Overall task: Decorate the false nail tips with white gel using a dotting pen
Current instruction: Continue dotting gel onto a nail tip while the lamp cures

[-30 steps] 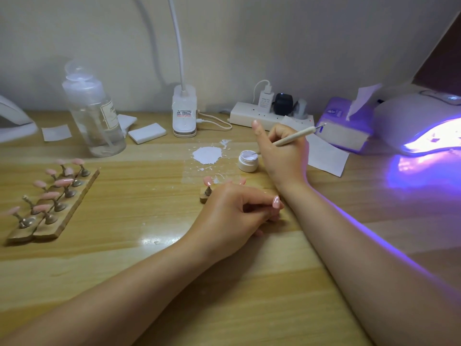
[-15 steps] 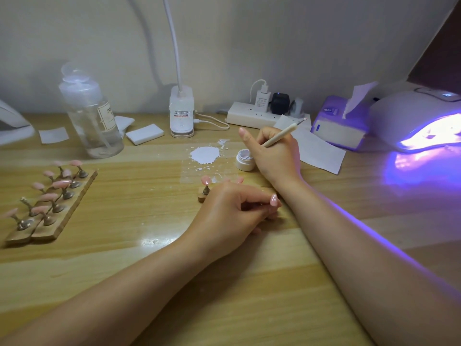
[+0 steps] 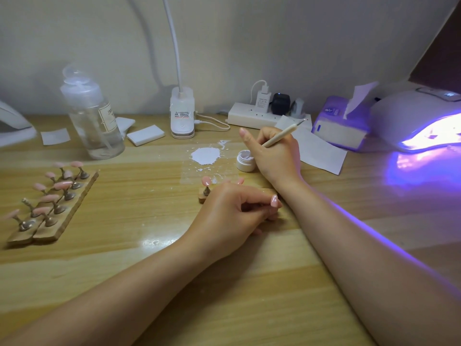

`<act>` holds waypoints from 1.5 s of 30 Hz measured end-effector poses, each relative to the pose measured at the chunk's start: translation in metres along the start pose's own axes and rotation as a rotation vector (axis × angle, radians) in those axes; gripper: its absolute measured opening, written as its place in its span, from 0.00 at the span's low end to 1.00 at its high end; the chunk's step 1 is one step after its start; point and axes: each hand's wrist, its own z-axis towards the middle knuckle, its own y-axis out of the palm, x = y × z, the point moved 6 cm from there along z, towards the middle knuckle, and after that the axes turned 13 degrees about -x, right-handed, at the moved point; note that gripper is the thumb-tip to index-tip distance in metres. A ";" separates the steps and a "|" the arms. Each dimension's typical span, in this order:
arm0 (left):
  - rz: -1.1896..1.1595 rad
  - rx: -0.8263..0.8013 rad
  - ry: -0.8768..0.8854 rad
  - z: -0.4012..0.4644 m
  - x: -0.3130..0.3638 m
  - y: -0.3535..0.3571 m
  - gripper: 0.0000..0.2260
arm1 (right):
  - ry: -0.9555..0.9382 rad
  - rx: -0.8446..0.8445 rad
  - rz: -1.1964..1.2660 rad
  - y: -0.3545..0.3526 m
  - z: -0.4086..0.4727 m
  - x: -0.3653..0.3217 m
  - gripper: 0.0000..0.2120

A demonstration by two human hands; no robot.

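Right hand (image 3: 274,156) grip clamps slim dotting pen (image 3: 280,135); left hand (image 3: 232,216) grip curls on wooden stand (image 3: 202,197).

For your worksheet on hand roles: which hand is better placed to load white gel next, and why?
Right. The right hand already grips the dotting pen beside the open gel pot; the left hand rests at the nail stand.

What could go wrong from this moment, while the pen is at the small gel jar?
The open gel jar stands right against the right hand holding the dotting pen; a nudge might tip it. The lit UV lamp shines across the table, so open gel may start curing. The left hand covers the holder's nail tips and could smudge them.
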 end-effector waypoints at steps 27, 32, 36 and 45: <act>-0.149 0.001 -0.048 -0.004 0.006 0.001 0.06 | -0.277 0.105 0.549 -0.069 -0.054 -0.084 0.21; -0.103 -0.015 -0.046 -0.005 0.008 0.000 0.06 | -0.065 0.033 0.529 -0.059 -0.091 -0.038 0.18; -0.112 -0.008 -0.038 -0.005 0.008 -0.001 0.07 | -0.023 -0.048 0.544 -0.046 -0.092 -0.028 0.20; -0.101 -0.022 -0.032 -0.003 0.005 -0.001 0.09 | -0.016 -0.099 0.559 -0.040 -0.087 -0.018 0.19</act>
